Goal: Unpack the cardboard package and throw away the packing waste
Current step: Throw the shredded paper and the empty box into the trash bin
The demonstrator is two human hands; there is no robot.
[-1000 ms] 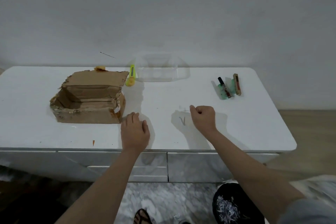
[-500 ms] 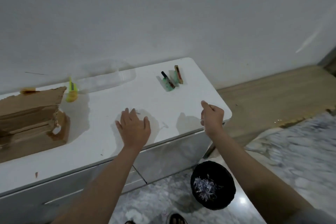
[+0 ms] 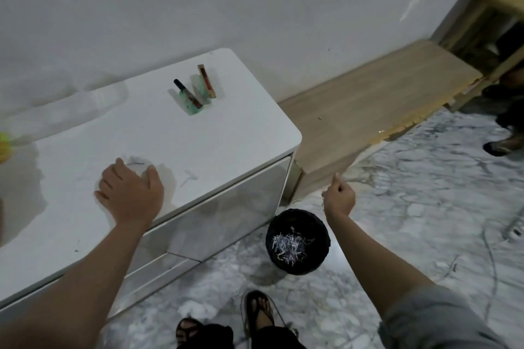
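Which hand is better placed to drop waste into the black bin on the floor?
Probably the right hand: it hangs off the white cabinet top's edge, just above the black round bin, fingers curled as if pinching a scrap too small to confirm. The left hand rests on clear plastic wrap.

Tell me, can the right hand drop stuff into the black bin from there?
Probably yes. The right hand hangs off the table's end, just above and beyond the black bin on the floor. Nothing lies between them, and the bin's mouth is open.
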